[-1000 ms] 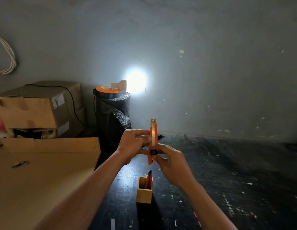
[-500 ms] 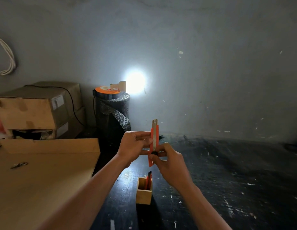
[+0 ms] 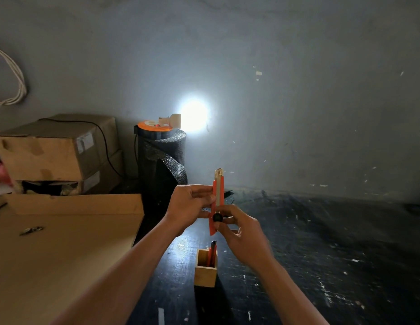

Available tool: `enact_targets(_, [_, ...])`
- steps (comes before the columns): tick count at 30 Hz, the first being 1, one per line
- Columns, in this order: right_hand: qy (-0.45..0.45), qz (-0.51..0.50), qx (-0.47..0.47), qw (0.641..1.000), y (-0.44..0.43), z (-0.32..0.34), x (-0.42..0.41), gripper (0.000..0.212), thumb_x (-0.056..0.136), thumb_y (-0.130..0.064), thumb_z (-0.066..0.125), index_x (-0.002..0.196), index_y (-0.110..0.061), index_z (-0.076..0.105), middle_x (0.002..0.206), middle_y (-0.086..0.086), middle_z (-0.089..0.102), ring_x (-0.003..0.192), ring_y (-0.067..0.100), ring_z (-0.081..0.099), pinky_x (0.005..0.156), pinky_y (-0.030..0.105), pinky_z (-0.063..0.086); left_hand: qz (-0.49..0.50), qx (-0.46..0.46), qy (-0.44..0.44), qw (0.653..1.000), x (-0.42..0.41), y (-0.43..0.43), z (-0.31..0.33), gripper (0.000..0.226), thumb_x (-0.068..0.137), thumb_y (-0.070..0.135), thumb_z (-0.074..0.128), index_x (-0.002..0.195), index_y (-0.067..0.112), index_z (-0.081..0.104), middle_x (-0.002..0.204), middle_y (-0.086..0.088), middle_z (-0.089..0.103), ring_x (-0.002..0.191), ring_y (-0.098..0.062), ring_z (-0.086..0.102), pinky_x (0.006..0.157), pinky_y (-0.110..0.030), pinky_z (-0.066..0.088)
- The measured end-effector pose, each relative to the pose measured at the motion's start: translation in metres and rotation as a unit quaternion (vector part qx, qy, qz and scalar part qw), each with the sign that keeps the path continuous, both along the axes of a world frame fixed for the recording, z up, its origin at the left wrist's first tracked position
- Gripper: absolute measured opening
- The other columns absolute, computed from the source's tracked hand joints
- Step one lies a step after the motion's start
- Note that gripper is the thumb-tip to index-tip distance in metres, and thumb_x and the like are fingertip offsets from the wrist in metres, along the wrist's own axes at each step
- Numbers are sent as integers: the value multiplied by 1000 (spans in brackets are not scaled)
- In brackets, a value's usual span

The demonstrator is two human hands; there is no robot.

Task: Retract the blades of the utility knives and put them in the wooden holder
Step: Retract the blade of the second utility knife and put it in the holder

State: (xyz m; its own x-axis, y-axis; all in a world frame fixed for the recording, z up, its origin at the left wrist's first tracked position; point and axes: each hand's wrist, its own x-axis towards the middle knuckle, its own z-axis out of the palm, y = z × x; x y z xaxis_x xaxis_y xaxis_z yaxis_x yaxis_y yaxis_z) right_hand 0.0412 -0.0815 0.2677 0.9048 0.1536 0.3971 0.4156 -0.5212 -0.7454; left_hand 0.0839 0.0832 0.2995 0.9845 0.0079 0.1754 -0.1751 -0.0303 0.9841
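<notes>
I hold an orange utility knife point(image 3: 218, 195) upright in front of me, above the black table. A short piece of its metal blade sticks out at the top. My left hand point(image 3: 189, 207) pinches the knife's body from the left. My right hand point(image 3: 239, 233) grips its lower part, with the thumb on the black slider knob. Below them a small square wooden holder point(image 3: 205, 272) stands on the table. Another orange and black utility knife point(image 3: 211, 252) stands inside it, leaning against the right wall.
A large flat cardboard box point(image 3: 63, 242) lies at the left with a small metal object point(image 3: 31, 230) on it. Stacked cardboard boxes point(image 3: 52, 153) and a dark bubble-wrap roll point(image 3: 162, 160) with a lit lamp point(image 3: 175, 120) stand behind. The black table point(image 3: 321, 254) stretches right.
The knife has turned slightly so its slider knob faces me, and both hands have shifted a little. Less blade shows at the top than one second ago.
</notes>
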Motion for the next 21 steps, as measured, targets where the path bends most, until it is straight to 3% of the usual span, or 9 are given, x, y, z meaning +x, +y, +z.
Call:
enact_targets(8, [3,-13,-8,1000,2,-16,6,17,92,-24,69,103,-33,59,96,-27,61,86,-27,55,67,-3,42,-8,-13,18,1000,-1,0,-8,19,89,-4,74,102,8,80,93,-14,83,83,-33,82,74,-46,67])
enact_targets(10, [3,-14,-8,1000,4,-21,7,17,91,-25,70,102,-33,59,96,-25,63,87,-24,57,67,-1,44,-9,-4,15,1000,0,0,-12,20,89,-4,74,100,11,81,89,-9,84,81,-29,82,68,-38,67])
enact_targets(13, [11,-14,-11,1000,3,-27,10,22,89,-26,73,94,-40,57,92,-28,64,89,-18,60,65,7,49,-12,24,14,1000,-2,1,-20,22,89,-4,73,99,15,81,83,2,84,77,-20,82,61,-27,64])
enact_targets(18, [30,-37,76,996,-1,-32,29,17,92,-30,70,99,-40,59,95,-25,69,90,-7,67,77,25,59,-31,17,44,998,-1,5,-42,24,87,-11,72,102,6,81,90,-13,83,78,-28,82,60,-31,64])
enact_targets(21, [56,-36,118,991,-3,-35,44,18,91,-27,73,106,-31,63,93,-13,74,87,3,72,77,34,64,-42,9,61,997,2,4,-57,24,86,-12,72,99,7,81,87,-12,83,76,-26,82,58,-30,63])
